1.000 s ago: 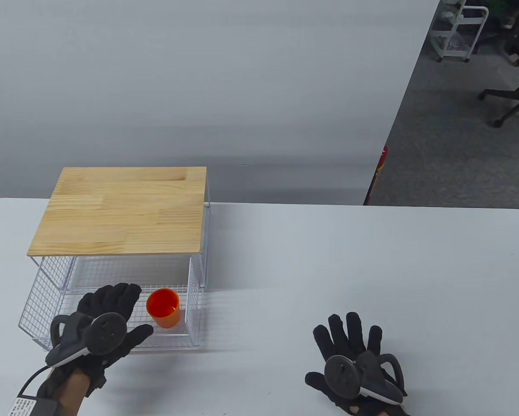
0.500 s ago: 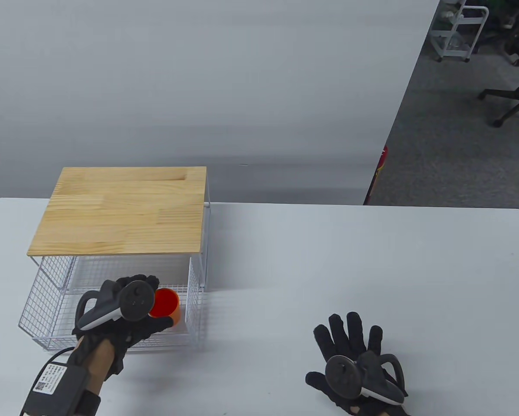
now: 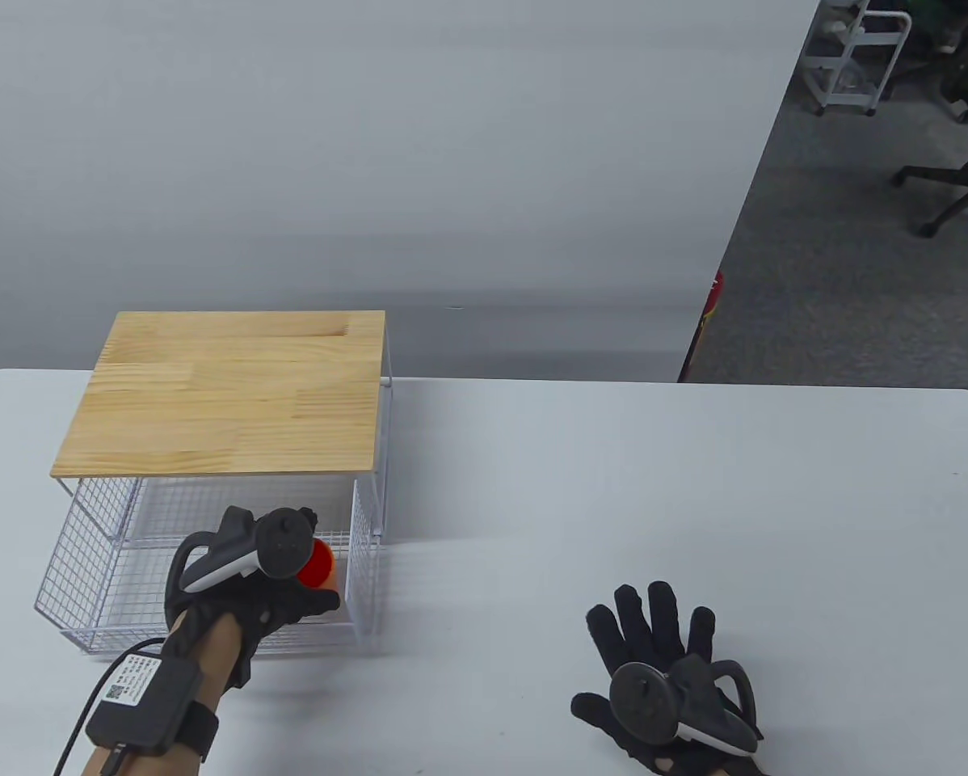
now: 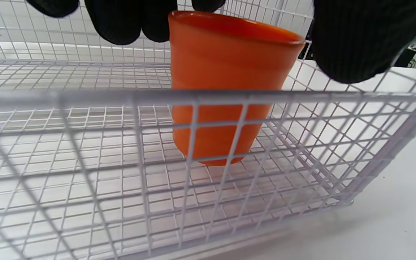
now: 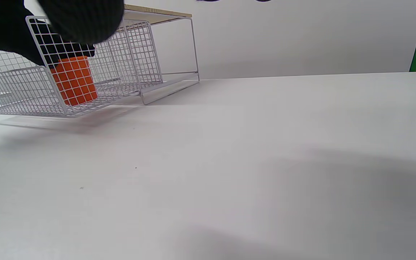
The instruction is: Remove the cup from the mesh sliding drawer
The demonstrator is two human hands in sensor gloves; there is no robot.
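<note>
An orange cup (image 3: 320,568) stands upright in the right part of the pulled-out white mesh drawer (image 3: 88,558). My left hand (image 3: 314,559) reaches over the drawer's front wall and is cupped around the cup's top. In the left wrist view the fingers (image 4: 132,21) hang at the far left of the cup (image 4: 226,72) and the thumb (image 4: 352,43) just to its right, with a thin gap. The cup's base rests on the drawer floor (image 4: 85,187). My right hand (image 3: 646,638) lies flat on the table, fingers spread, empty.
The drawer slides out of a wire frame with a wooden top (image 3: 225,388) at the table's back left. The white table (image 3: 613,485) stretches to the right. The right wrist view shows the cup (image 5: 73,81) behind the drawer's mesh side (image 5: 13,76).
My left hand has moved right and forward from the drawer's front to over the cup, turning so fingers and thumb straddle it. The cup, drawer and right hand have not moved.
</note>
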